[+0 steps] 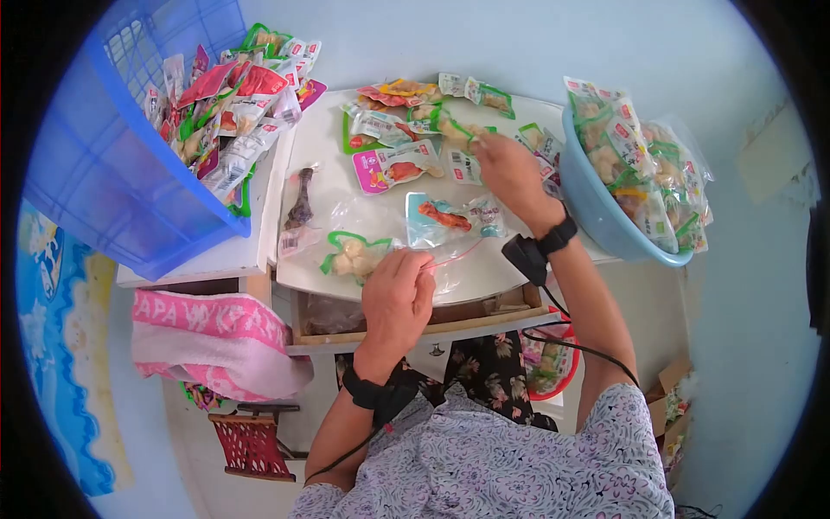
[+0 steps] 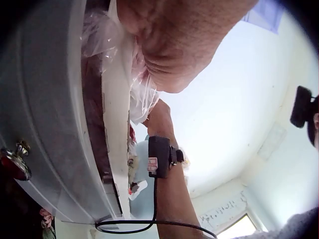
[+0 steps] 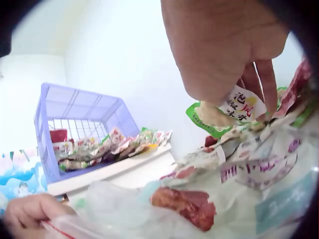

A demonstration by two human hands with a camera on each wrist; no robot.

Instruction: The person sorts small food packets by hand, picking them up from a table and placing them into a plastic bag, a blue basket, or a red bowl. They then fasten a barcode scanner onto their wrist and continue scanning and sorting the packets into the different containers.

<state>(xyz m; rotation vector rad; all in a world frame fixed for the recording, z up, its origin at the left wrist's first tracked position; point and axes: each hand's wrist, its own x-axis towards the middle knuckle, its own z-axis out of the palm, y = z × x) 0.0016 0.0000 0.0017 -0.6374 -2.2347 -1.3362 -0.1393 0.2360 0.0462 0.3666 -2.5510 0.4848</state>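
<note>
In the head view the left hand grips the edge of a clear bag with a red strip, beside a green-edged packet. Its curled fingers also show in the right wrist view. The right hand reaches over the pile and pinches a green-edged packet; in the right wrist view this packet hangs below the fingers. Between the hands lie a blue-and-white packet with reddish meat and, further back, a purple-edged packet.
A blue crate of packets tilts at the left. At the right stands a light blue basin heaped with packets. A dark drumstick pack lies at the table's left. Below the tabletop is an open drawer; a pink towel hangs left.
</note>
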